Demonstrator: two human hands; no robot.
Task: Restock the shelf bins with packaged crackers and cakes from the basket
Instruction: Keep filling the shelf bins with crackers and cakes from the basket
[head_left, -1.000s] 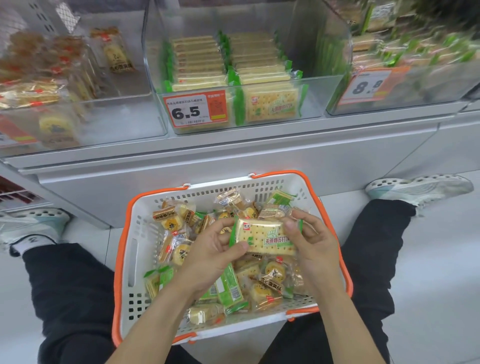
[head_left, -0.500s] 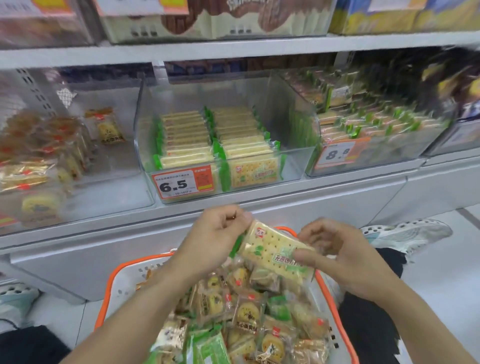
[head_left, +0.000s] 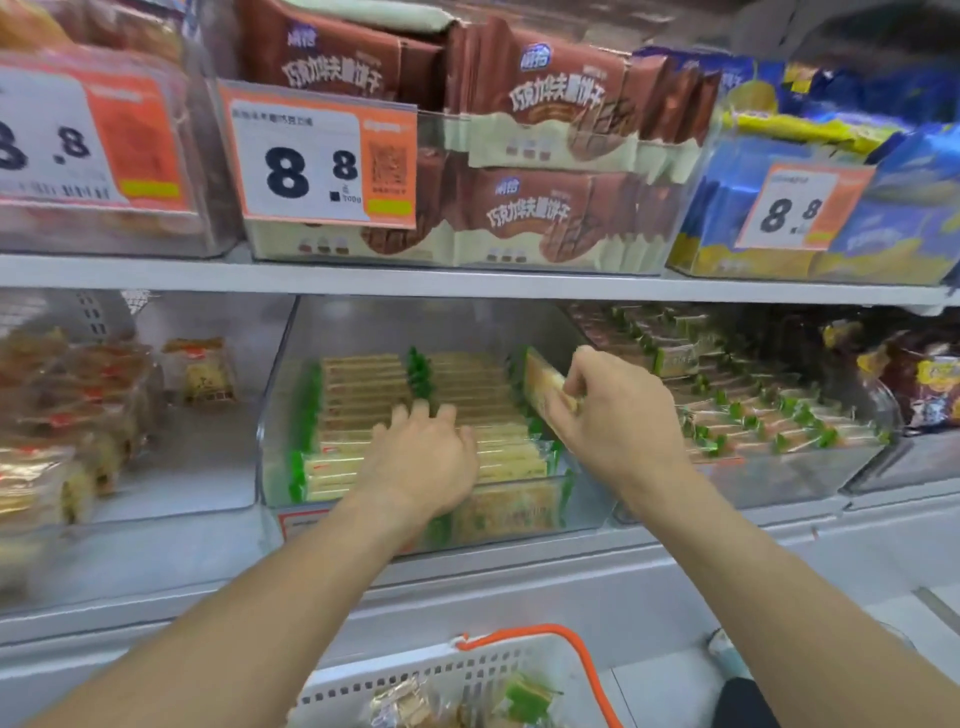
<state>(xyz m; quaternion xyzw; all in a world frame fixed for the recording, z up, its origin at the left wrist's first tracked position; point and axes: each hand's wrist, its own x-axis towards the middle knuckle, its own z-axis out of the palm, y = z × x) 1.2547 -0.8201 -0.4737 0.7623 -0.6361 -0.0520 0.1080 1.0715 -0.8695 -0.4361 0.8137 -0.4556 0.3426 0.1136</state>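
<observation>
Both my hands reach into the clear middle bin (head_left: 280, 395) on the lower shelf. My right hand (head_left: 618, 415) pinches a green-edged cracker packet (head_left: 540, 387) and holds it tilted on edge at the right side of the bin. My left hand (head_left: 423, 457) lies with straight fingers on top of the two rows of stacked cracker packets (head_left: 363, 395) inside the bin. The white basket with the orange rim (head_left: 587, 660) sits at the bottom of the view, with a few wrapped cakes and crackers visible in it.
A bin of wrapped cakes (head_left: 78, 405) stands to the left and a bin of green-wrapped crackers (head_left: 753, 405) to the right. The upper shelf (head_left: 467, 280) holds brown wafer packs (head_left: 545, 156) and blue packs (head_left: 831, 156) behind 8.8 price tags.
My view has risen from the basket to the shelf. Both hands carried the cracker packet up from the basket into the middle bin; my left hand let go of it and now rests on the stacks.
</observation>
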